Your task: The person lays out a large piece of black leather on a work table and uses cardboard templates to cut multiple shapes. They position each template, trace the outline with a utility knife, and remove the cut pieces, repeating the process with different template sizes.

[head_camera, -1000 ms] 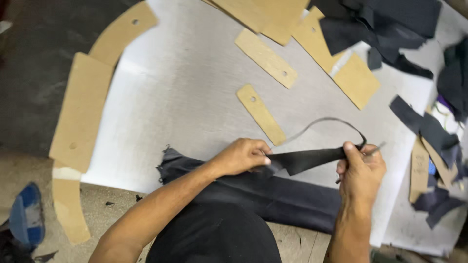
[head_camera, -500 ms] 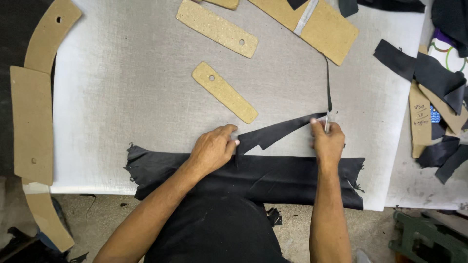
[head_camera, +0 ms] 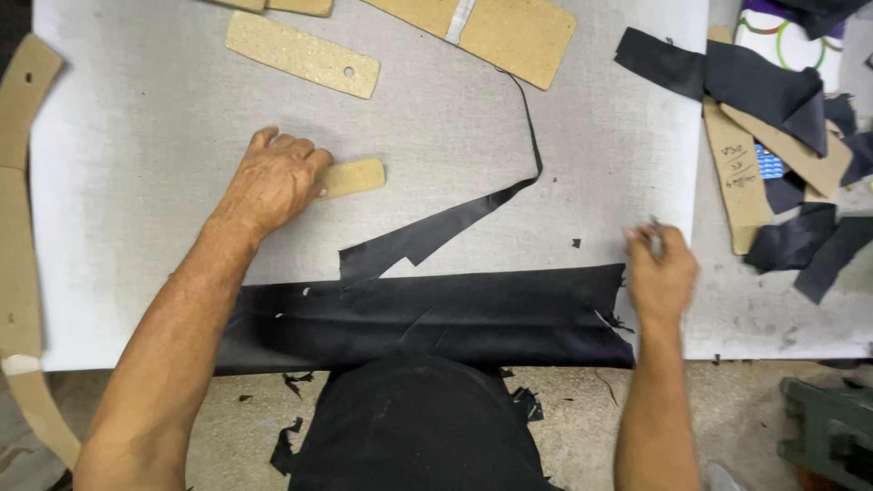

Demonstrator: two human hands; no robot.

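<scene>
My left hand (head_camera: 271,180) rests flat on a small tan cardboard pattern piece (head_camera: 353,177), fingers covering its left end. My right hand (head_camera: 661,270) is closed around a thin metal cutting tool (head_camera: 654,235) at the right end of a long black fabric strip (head_camera: 427,316) lying along the table's near edge. A cut black offcut (head_camera: 427,236) with a thin curling tail (head_camera: 532,136) lies on the grey cutting sheet (head_camera: 182,127) between my hands, touched by neither.
Several tan cardboard patterns lie at the top, among them a holed one (head_camera: 302,55) and a large one (head_camera: 491,27). Curved patterns (head_camera: 20,227) run along the left edge. Black scraps (head_camera: 755,77) and more cardboard (head_camera: 737,173) pile at the right. Small black snippets lie on the floor (head_camera: 291,436).
My left hand let go of the black offcut and moved up-left onto the small cardboard pattern. My right hand drew away to the right with the tool; the offcut now lies loose.
</scene>
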